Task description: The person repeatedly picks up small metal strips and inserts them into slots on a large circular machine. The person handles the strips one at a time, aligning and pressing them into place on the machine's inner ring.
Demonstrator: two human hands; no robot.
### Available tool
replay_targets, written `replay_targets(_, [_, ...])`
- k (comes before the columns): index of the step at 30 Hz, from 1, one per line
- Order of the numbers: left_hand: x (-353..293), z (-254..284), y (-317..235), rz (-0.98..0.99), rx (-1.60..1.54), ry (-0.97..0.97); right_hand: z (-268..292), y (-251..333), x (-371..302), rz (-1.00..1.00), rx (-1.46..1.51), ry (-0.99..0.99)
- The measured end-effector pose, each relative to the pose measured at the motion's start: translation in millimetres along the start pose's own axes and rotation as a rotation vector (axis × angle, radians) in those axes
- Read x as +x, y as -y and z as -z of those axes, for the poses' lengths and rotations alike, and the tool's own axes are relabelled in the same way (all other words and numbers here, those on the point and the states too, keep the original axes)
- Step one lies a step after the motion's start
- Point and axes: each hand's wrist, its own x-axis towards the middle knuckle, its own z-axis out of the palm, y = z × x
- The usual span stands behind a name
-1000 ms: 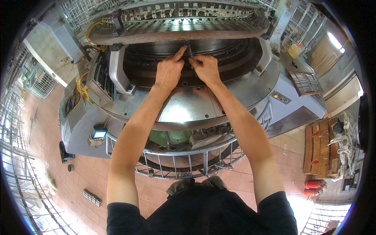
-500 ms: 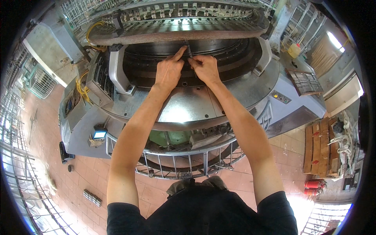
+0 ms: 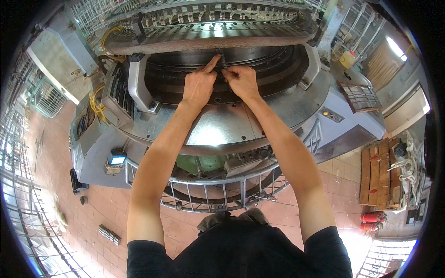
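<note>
In front of me is a large circular knitting machine, with a dark stepped ring (image 3: 171,76) recessed below its raised upper ring (image 3: 204,45). Held upright at this ring is a thin, dark metal rod-like tool (image 3: 223,60); its exact kind is too small to make out. My right hand (image 3: 243,82) pinches the rod between thumb and index finger, the other fingers curled under. Just left of it, my left hand (image 3: 199,85) has its index finger stretched toward the rod's upper part, touching or nearly so. The left hand's remaining fingers are bent and partly hidden.
A polished metal deck (image 3: 211,132) lies under my forearms, with a curved guard rail (image 3: 218,183) below it. Grey brackets (image 3: 140,83) flank the recess. At the left is a small lit screen (image 3: 118,160); at the right, a control panel (image 3: 331,115) and wooden crates (image 3: 378,175).
</note>
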Motion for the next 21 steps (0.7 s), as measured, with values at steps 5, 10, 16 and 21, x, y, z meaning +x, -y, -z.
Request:
replay_targets(5, [0.1,-0.5,0.2,-0.002,-0.001,0.003,0.9,0.9,-0.4,0.014,0.005,0.004])
replay_targets(10, [-0.1,-2.1,2.1,-0.022,-0.005,-0.017,1.3,1.4,-0.3,0.008,-0.007,-0.004])
replay_targets(16, [0.0,-2.8,1.9,-0.04,0.017,-0.022,-0.2,0.3,-0.3,-0.002,-0.023,-0.004])
replay_targets(21, [1.1,-0.7,0.3,-0.009,-0.004,0.008,-0.3,0.2,0.0,-0.015,-0.018,0.002])
